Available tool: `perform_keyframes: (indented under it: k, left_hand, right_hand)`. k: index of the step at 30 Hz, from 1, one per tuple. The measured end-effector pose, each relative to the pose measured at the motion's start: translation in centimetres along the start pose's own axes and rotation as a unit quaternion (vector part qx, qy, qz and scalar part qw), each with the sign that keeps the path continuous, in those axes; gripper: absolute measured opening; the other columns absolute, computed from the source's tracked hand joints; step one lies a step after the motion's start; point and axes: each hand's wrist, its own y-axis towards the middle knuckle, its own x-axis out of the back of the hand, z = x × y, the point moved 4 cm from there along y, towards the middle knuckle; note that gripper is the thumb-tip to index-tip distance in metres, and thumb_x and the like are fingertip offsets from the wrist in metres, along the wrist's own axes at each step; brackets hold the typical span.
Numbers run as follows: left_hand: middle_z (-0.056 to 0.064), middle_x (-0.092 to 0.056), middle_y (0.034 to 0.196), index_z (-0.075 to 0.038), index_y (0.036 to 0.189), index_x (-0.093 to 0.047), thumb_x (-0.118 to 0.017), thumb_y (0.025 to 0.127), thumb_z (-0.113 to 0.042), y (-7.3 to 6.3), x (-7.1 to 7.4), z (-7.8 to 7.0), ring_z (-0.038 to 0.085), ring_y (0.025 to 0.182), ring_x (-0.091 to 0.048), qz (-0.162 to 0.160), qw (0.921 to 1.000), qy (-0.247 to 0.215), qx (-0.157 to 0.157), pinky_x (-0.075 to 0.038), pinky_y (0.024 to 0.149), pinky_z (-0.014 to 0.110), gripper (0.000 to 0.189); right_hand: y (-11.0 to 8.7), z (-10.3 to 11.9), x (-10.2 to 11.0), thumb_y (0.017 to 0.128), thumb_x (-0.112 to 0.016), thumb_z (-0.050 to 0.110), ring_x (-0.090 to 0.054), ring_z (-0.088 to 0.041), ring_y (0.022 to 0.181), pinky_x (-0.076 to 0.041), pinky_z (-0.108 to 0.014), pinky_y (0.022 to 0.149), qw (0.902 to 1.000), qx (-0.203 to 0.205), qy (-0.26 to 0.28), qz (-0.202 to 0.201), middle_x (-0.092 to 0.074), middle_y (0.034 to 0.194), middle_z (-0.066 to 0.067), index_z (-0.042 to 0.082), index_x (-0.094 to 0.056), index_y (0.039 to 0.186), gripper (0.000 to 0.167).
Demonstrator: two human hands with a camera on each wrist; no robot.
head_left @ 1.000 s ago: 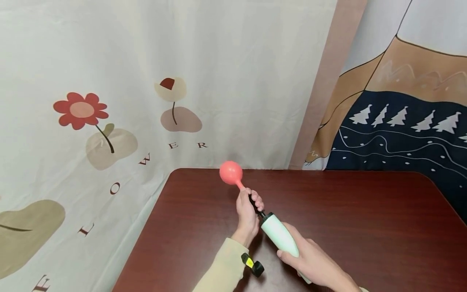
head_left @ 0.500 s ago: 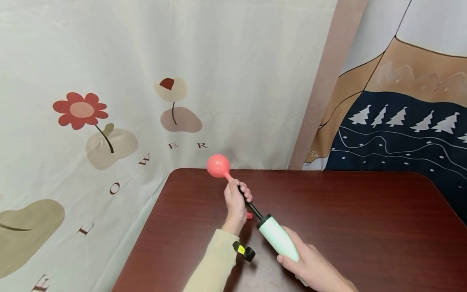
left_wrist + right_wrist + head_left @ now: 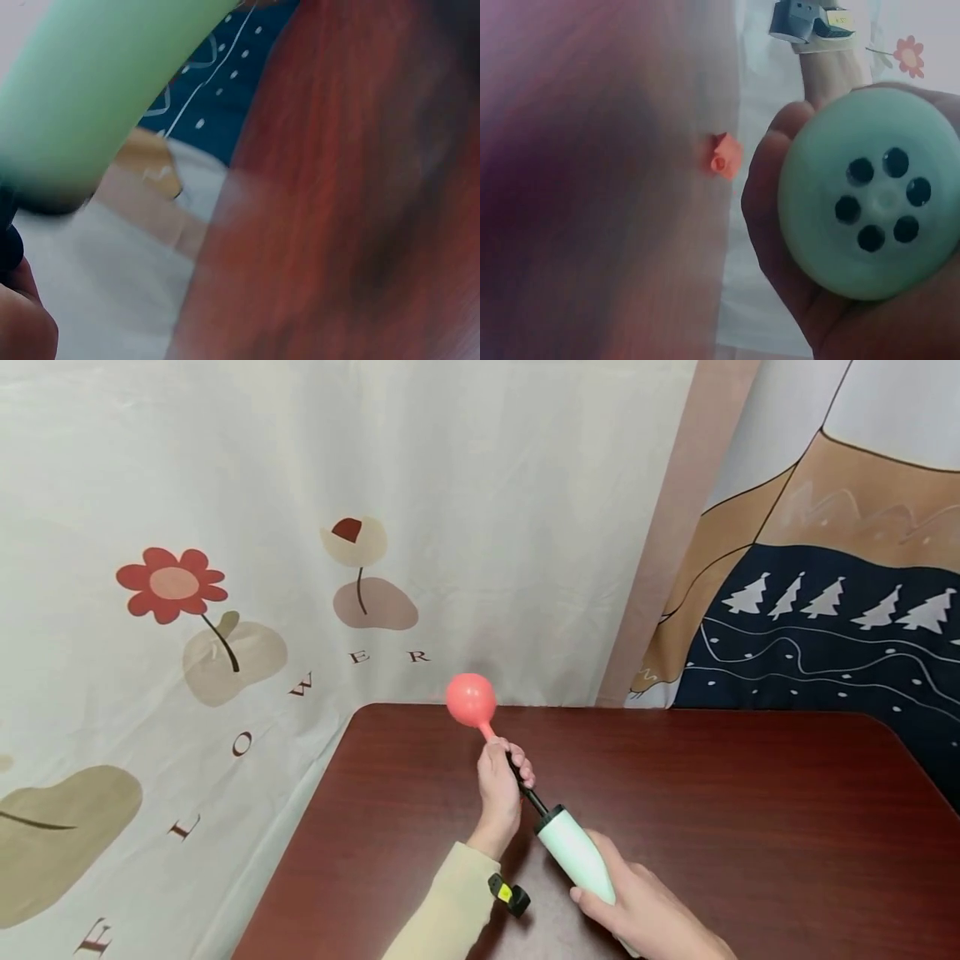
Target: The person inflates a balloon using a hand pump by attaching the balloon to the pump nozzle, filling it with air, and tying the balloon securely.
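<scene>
A round pink-red balloon (image 3: 471, 699), partly inflated, points up and left from the tip of a hand pump. My left hand (image 3: 501, 785) grips the balloon's neck and the black end of the pump's rod (image 3: 539, 803). Around the pump's pale green body (image 3: 576, 853) curl the fingers of my right hand (image 3: 643, 897). In the right wrist view the body's round end (image 3: 885, 196) shows several dark holes. The left wrist view has the green body (image 3: 105, 82) close up, with a bit of my left hand (image 3: 26, 326) at lower left.
A small crumpled red-orange piece (image 3: 727, 156), perhaps a limp balloon, lies on the table in the right wrist view. The dark red-brown table (image 3: 750, 793) ends against a printed curtain (image 3: 487, 527). A black band device (image 3: 510, 895) sits on the left wrist.
The rod slid out of the green body as my left hand moved up and left, then went partway back in as it returned. The right hand stayed nearly in place.
</scene>
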Motion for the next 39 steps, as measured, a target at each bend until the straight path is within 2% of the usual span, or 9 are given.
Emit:
perform_keyframes:
  k: [4,7,13,19,23,27,31,35,39]
  left_hand:
    - [-0.001,-0.044,0.067,-0.008,0.085,-0.044,-0.031,0.108,-0.014,-1.3,-0.3,1.1,0.007,0.05,-0.043,0.005,0.9998,0.011,0.015,-0.04,0.046,0.017,0.027]
    - [-0.002,-0.044,0.066,-0.008,0.084,-0.045,-0.033,0.11,-0.018,-1.4,-0.1,1.1,0.007,0.049,-0.042,0.004,0.9998,0.009,0.019,-0.039,0.045,0.017,0.03]
    - [-0.002,-0.042,0.064,-0.009,0.08,-0.044,-0.032,0.111,-0.02,-0.2,0.3,0.3,0.007,0.047,-0.041,0.007,0.9996,-0.008,0.025,-0.038,0.043,0.017,0.034]
    - [-0.004,-0.041,0.064,-0.01,0.081,-0.043,-0.032,0.109,-0.015,1.6,1.5,-1.0,0.004,0.047,-0.04,-0.023,0.9984,-0.052,0.007,-0.035,0.042,0.015,0.031]
    - [-0.003,-0.042,0.065,-0.011,0.083,-0.043,-0.032,0.111,-0.018,2.0,2.1,-1.2,0.005,0.049,-0.04,-0.029,0.9982,-0.052,0.009,-0.036,0.044,0.015,0.031]
    - [-0.003,-0.042,0.067,-0.013,0.085,-0.043,-0.032,0.113,-0.023,1.5,2.1,-0.8,0.005,0.05,-0.041,-0.028,0.9985,-0.044,0.016,-0.037,0.045,0.016,0.032]
    - [-0.003,-0.042,0.068,-0.013,0.084,-0.043,-0.031,0.113,-0.022,0.5,1.7,-0.2,0.005,0.05,-0.04,-0.02,0.9986,-0.046,0.019,-0.036,0.044,0.015,0.032]
    - [-0.002,-0.042,0.067,-0.011,0.084,-0.043,-0.03,0.113,-0.021,-0.7,1.0,0.7,0.005,0.05,-0.041,-0.002,0.9988,-0.033,0.036,-0.037,0.045,0.015,0.034]
    - [-0.002,-0.042,0.067,-0.011,0.083,-0.045,-0.031,0.113,-0.023,-1.4,0.6,1.0,0.006,0.05,-0.041,-0.001,0.9991,-0.016,0.04,-0.038,0.046,0.016,0.035]
  right_hand:
    - [0.7,0.7,-0.2,0.093,-0.075,0.044,-0.059,-0.009,0.083,-0.049,-0.032,0.069,0.998,0.032,-0.013,-0.054,-0.065,0.108,0.001,0.018,-0.043,0.15,0.07]
    - [0.9,0.9,-0.5,0.094,-0.074,0.045,-0.059,-0.006,0.081,-0.049,-0.028,0.068,0.9958,0.049,-0.021,-0.074,-0.065,0.109,0.003,0.02,-0.043,0.151,0.069]
    - [0.8,0.8,-0.9,0.094,-0.072,0.049,-0.06,-0.014,0.09,-0.049,-0.034,0.073,0.9993,0.002,0.018,-0.032,-0.062,0.12,0.0,0.022,-0.04,0.154,0.073]
    - [-0.5,0.0,-0.5,0.097,-0.07,0.045,-0.058,-0.018,0.093,-0.048,-0.036,0.072,0.9987,-0.001,0.043,0.027,-0.059,0.125,-0.004,0.016,-0.036,0.156,0.074]
    - [-1.1,-0.4,-0.2,0.098,-0.068,0.046,-0.057,-0.014,0.092,-0.047,-0.034,0.071,0.9989,0.007,0.029,0.037,-0.059,0.127,-0.001,0.017,-0.036,0.156,0.072]
    - [-1.1,-0.4,-0.3,0.098,-0.068,0.046,-0.057,-0.011,0.088,-0.047,-0.034,0.07,0.9988,0.011,0.02,0.042,-0.06,0.122,0.001,0.017,-0.037,0.155,0.071]
    - [-0.4,0.0,-0.6,0.097,-0.068,0.046,-0.058,-0.009,0.084,-0.047,-0.033,0.068,0.9991,0.026,0.01,0.031,-0.062,0.115,0.0,0.013,-0.037,0.154,0.072]
    - [0.5,0.6,-0.8,0.097,-0.07,0.047,-0.059,-0.01,0.085,-0.049,-0.032,0.07,0.9995,0.033,0.001,0.001,-0.063,0.112,-0.001,0.012,-0.039,0.152,0.073]
    - [1.0,1.1,-0.6,0.096,-0.071,0.049,-0.059,-0.01,0.082,-0.05,-0.032,0.069,0.9993,0.03,-0.005,-0.023,-0.064,0.108,-0.002,0.015,-0.041,0.152,0.072]
